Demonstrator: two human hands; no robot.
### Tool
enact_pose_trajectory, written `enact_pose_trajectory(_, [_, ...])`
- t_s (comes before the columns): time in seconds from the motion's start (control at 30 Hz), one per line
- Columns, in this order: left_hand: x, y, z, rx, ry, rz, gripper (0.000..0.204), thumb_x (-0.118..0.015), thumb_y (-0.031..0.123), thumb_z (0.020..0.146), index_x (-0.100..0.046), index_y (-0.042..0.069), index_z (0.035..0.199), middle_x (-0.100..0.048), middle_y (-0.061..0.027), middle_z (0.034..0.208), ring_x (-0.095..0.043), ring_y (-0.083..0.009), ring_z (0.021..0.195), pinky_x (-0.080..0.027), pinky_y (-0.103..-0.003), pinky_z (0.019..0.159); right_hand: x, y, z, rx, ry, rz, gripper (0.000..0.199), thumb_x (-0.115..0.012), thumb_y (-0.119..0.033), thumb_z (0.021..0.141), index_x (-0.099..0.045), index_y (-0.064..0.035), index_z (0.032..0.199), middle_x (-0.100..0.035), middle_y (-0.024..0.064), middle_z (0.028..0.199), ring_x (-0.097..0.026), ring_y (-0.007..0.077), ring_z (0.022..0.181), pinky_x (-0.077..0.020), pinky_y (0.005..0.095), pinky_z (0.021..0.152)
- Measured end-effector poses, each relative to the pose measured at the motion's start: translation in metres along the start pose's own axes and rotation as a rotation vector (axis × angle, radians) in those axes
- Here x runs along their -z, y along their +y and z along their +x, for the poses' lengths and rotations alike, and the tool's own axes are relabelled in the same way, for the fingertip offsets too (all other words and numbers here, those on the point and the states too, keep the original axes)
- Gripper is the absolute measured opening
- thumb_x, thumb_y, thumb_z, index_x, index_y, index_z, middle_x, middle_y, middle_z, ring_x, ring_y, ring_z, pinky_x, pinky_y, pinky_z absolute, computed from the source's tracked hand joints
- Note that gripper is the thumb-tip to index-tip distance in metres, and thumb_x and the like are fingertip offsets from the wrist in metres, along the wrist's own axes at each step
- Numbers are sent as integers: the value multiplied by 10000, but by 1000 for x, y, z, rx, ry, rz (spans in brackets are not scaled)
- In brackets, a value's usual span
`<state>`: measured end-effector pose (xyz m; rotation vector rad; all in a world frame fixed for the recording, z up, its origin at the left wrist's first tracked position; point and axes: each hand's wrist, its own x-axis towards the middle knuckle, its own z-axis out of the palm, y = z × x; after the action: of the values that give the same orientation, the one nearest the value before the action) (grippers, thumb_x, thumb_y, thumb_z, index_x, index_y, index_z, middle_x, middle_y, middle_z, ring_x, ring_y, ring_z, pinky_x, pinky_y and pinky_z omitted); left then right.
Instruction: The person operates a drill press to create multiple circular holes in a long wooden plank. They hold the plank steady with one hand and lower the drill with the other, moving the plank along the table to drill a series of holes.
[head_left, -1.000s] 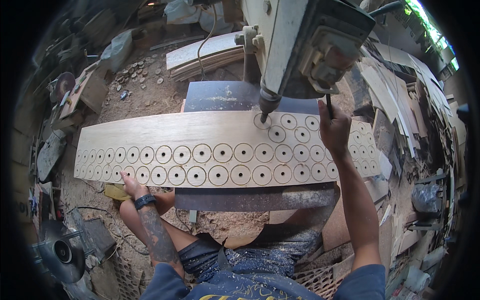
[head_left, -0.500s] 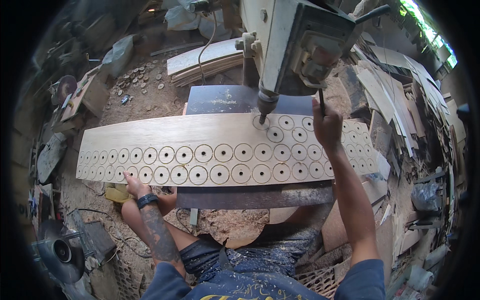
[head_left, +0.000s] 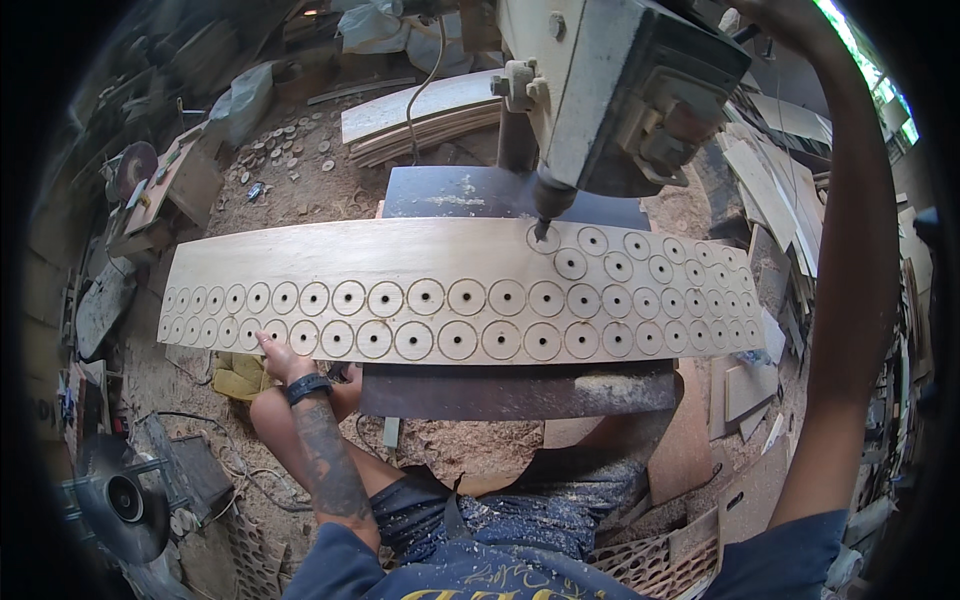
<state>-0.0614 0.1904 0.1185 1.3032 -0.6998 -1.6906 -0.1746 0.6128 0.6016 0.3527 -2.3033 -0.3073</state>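
A long pale plywood board [head_left: 330,255] lies across the dark worktable [head_left: 460,395] of a drill press [head_left: 600,90]. Rows of cut circles, each with a dark centre hole, cover much of it. My left hand [head_left: 285,362] grips the board's near edge toward the left end, thumb on top; the fingers beneath are hidden. Above the far row, the chuck [head_left: 551,195] holds a cutter whose tip is at a ringed circle [head_left: 542,238]. At the upper right edge my right hand [head_left: 775,18] is closed round a dark feed lever [head_left: 746,33], partly cut off by the frame.
A stack of curved plywood boards [head_left: 420,120] lies behind the table. Loose wooden discs [head_left: 285,145] and sawdust litter the floor. Offcut sheets [head_left: 765,185] lean at the right. A fan [head_left: 125,497] stands at lower left, near loose cables [head_left: 245,465].
My right hand has gone from a lower lever up to one at the upper right. My left hand keeps its hold on the board's edge. The whole view has shifted slightly.
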Motion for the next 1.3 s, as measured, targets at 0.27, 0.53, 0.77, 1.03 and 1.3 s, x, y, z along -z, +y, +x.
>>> enact_pose_trajectory(0.27, [-6,4,-13,63,-51,21,685,-571,430,962,-485,-189,1242,-584,-229,1235,-648,-312,1020,-599,-420,807,15,-5,23,-54,-93,94,219,-648,-145,852,-700,41,748,-665,128,647,-624,205,616,-490,382,615])
enact_pose_trajectory(0.53, [-1,3,-8,97,-253,-128,645,-544,389,986,-450,-192,1249,-574,-234,1232,-657,-332,986,-615,-446,779,12,-9,25,-64,-59,66,205,-656,-161,857,-737,24,822,-715,144,733,-685,219,700,-531,373,678])
enact_pose_trajectory(0.77, [1,-7,12,28,-190,-58,654,-561,401,981,-434,-138,1327,-545,-211,1299,-626,-305,1077,-582,-420,864,15,-7,30,-106,-79,58,248,-665,-197,874,-733,35,820,-703,146,703,-671,210,657,-523,373,647])
enact_pose_trajectory(1.03, [-2,-5,3,45,-229,-121,678,-580,400,968,-447,-190,1274,-547,-245,1262,-633,-305,1060,-604,-414,838,35,-30,0,-59,-49,141,278,-675,-208,876,-722,31,742,-630,106,574,-587,168,535,-460,357,539])
enact_pose_trajectory(1.3, [0,-12,18,12,-179,-41,694,-578,401,968,-426,-198,1284,-537,-251,1273,-633,-315,1067,-609,-424,832,22,-8,-23,-186,-90,23,273,-689,-261,880,-711,-33,732,-582,39,553,-522,120,485,-404,315,496])
